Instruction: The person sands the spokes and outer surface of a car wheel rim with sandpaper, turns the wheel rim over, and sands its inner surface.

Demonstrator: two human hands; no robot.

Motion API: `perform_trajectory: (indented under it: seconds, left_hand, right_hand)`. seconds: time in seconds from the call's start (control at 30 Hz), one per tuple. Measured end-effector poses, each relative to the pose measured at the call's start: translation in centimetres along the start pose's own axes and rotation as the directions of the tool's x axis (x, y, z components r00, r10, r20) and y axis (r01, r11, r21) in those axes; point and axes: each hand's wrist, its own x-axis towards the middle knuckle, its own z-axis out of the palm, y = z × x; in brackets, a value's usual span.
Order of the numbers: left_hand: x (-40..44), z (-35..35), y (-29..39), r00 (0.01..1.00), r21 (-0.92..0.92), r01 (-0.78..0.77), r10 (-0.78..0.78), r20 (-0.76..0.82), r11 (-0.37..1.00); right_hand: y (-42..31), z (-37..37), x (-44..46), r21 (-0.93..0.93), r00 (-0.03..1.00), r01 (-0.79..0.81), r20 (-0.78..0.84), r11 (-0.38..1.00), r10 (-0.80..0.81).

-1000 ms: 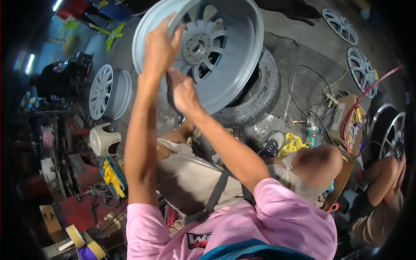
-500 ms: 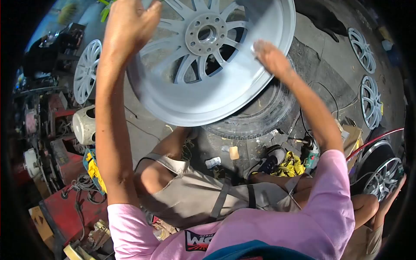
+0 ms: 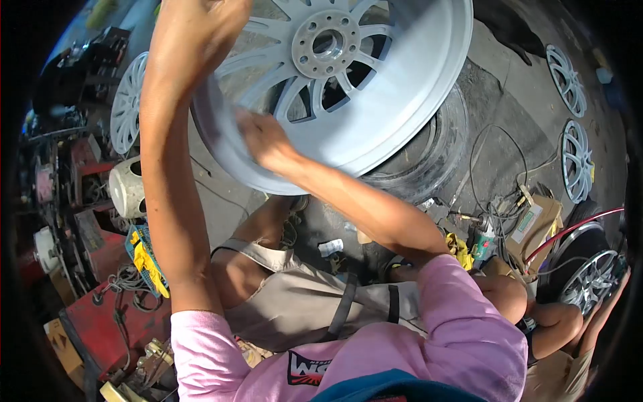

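A large grey-white wheel rim (image 3: pixel 328 47) is tilted in front of me, its spokes and hub facing up, above a black tyre (image 3: pixel 429 154) on the floor. My left hand (image 3: pixel 204 30) is closed at the rim's upper left edge, partly cut off by the frame's top. Against the inner barrel at the lower left lies my right hand (image 3: pixel 264 137), its fingers bent together and blurred; whatever is in them is too small to make out.
Two spoked rims (image 3: pixel 566 80) (image 3: pixel 576 161) lie at the right, one more rim (image 3: pixel 128 104) at the left. A co-worker's hand (image 3: pixel 606 311) touches a silver wheel (image 3: pixel 589 281). Nearby are a cardboard box (image 3: pixel 534 228), a green grinder (image 3: pixel 482 246), cables, a white stool (image 3: pixel 127 187) and a blue basket (image 3: pixel 147 258).
The rim has come closer and turned to show more of its spoked face. My right hand went to the rim's right side, then swept back to the lower left.
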Motion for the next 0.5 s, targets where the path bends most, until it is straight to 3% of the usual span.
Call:
perform_trajectory:
  seconds: [0.03, 0.07, 0.13, 0.17, 0.2, 0.27, 0.3, 0.33, 0.4, 0.43, 0.47, 0.5]
  left_hand:
    - [0.1, -0.3, 0.1, 1.000, -0.008, 0.006, -0.006, -0.014, 1.000]
    - [0.1, -0.6, 0.2, 1.000, -0.015, 0.011, -0.011, -0.029, 1.000]
    - [1.1, -0.8, -2.5, 0.973, -0.262, 0.214, -0.183, 0.139, 0.941]
    - [1.1, -0.7, -2.9, 0.992, -0.294, 0.099, -0.071, 0.103, 0.951]
    - [1.1, -0.4, -3.1, 0.993, -0.298, 0.093, -0.069, 0.091, 0.950]
    - [1.1, 0.2, -3.4, 0.999, -0.278, 0.036, -0.034, 0.011, 0.960]
    - [1.2, -0.1, -3.9, 0.999, -0.255, 0.036, -0.025, 0.046, 0.966]
    - [1.2, -0.3, -3.6, 0.999, -0.257, 0.034, -0.024, 0.041, 0.966]
    - [0.5, -1.2, -2.7, 0.996, -0.174, 0.082, -0.075, 0.042, 0.981]
    - [0.2, -1.3, -3.0, 0.995, -0.175, 0.093, -0.088, 0.041, 0.980]
    - [0.3, -1.1, -3.4, 0.993, -0.132, 0.110, -0.103, 0.060, 0.985]
    - [0.6, -1.1, -3.5, 0.991, -0.092, 0.121, -0.114, 0.076, 0.988]
  right_hand:
    - [-6.8, 0.5, 1.2, 0.238, 0.995, 0.101, -0.034, 0.966, -0.096]
    - [-11.1, 0.0, 2.8, 0.593, 0.995, 0.086, -0.010, 0.800, -0.100]
    - [-17.8, -3.0, 4.9, 0.753, 0.982, 0.166, -0.184, 0.637, -0.038]
    - [-18.0, -2.5, 4.0, 0.748, 0.983, 0.165, -0.178, 0.642, -0.046]
    - [-17.7, -1.7, 2.0, 0.422, 0.948, 0.210, -0.307, 0.882, -0.079]
    - [-13.6, -0.1, -1.9, 0.112, 0.926, 0.326, -0.236, 0.939, -0.293]
    - [-10.8, 0.1, -5.2, 0.008, 0.900, 0.404, -0.181, 0.915, -0.396]
    - [-7.5, -1.5, -7.7, -0.109, 0.963, 0.267, 0.002, 0.958, -0.268]
    - [0.1, -8.4, -10.3, -0.342, 0.954, 0.095, 0.299, 0.935, 0.013]
    - [8.1, -14.0, -10.0, -0.383, 0.864, 0.425, 0.441, 0.820, -0.242]
    - [6.7, -19.7, -8.7, -0.559, 0.882, 0.260, 0.469, 0.788, 0.041]
    - [5.4, -24.0, -6.3, -0.815, 0.888, 0.082, 0.321, 0.574, 0.328]
